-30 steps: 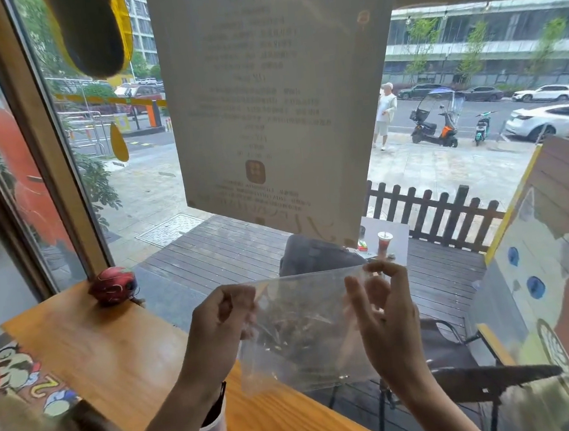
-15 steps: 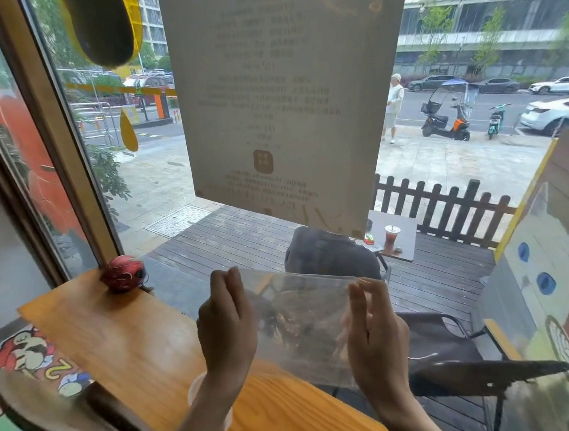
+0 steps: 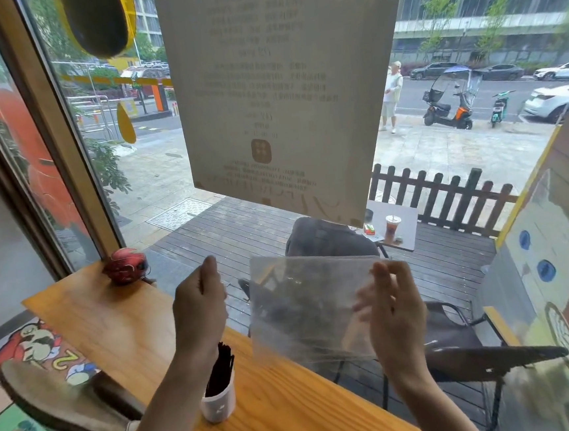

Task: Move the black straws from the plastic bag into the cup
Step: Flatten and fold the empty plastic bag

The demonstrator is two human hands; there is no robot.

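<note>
**Straws in the cup, bag held up in one hand**

The bundle of thin black plastic straws [image 3: 219,370] stood upright in a small white paper cup [image 3: 219,405], their tops fanning a little above its rim. The cup rested on the light wooden counter [image 3: 114,333] near its window-side edge, just under the left forearm.

The clear, flat plastic bag [image 3: 310,309] was held in the air over the counter's far edge, to the right of the cup and apart from it. It looked empty, though reflections on the film made that hard to confirm. The right hand [image 3: 393,312] gripped the bag at its right side, thumb and fingers bent around the edge, some fingers visible through the plastic. The left hand [image 3: 200,308] was raised beside the bag's left edge without touching it; its fingers were curled inward with thumb and fingertips close together, and whether they pinched anything small could not be told.

At the counter's back corner sat a small round red object [image 3: 125,265]. Behind the hands, a large pale paper poster [image 3: 276,95] was stuck to the window glass, its print showing through in reverse. Outside were a dark slatted deck, a dark picket fence [image 3: 439,195] and a small table carrying an iced drink in a clear cup [image 3: 392,228].
</note>
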